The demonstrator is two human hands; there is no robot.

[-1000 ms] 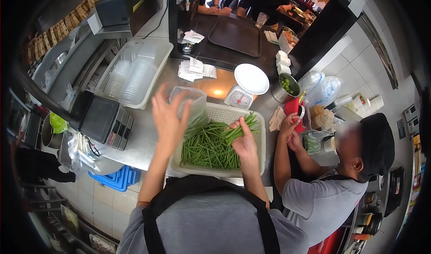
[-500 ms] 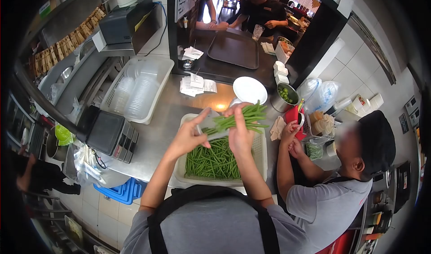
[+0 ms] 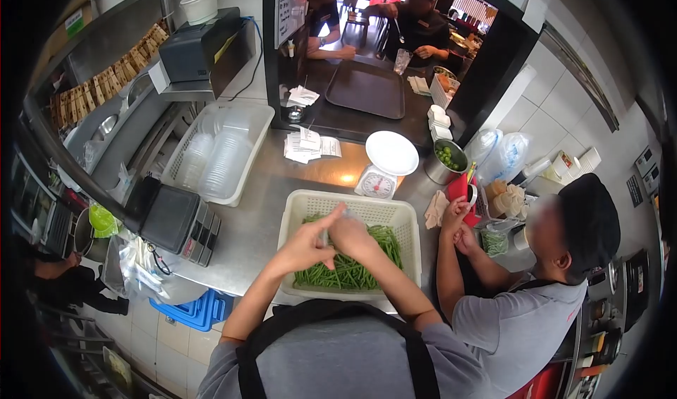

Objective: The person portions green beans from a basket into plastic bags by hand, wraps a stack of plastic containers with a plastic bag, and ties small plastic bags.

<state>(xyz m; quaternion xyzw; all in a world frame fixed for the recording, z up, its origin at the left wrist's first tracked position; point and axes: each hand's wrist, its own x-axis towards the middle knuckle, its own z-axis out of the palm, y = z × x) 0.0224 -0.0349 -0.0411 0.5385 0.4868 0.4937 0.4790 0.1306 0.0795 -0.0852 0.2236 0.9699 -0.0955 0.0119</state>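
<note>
My left hand (image 3: 309, 247) is above the near left part of a white perforated basket (image 3: 288, 223), index finger and thumb stretched apart, holding a clear plastic bag (image 3: 325, 237). Against the bag's opening, my right hand (image 3: 352, 236) is bunched, its fingertips hidden by the plastic and my left hand. What it grips does not show clearly. Long green beans (image 3: 352, 272) fill the lower part of the basket under both hands. Just behind the basket stands a dial kitchen scale (image 3: 378, 185) with a white round pan (image 3: 392, 153).
A co-worker (image 3: 518, 286) stands close on my right, hands by a red container (image 3: 462, 187). A metal pot of green limes (image 3: 448, 158) is behind. At left are a bin of plastic containers (image 3: 243, 180) and a black-lidded box (image 3: 173, 216). A dark tray (image 3: 365, 89) lies beyond the pass-through.
My right hand has come down and left towards the bag, and the bunch of beans it held is no longer in clear view. My left hand has lowered slightly. The scale's dial is now uncovered.
</note>
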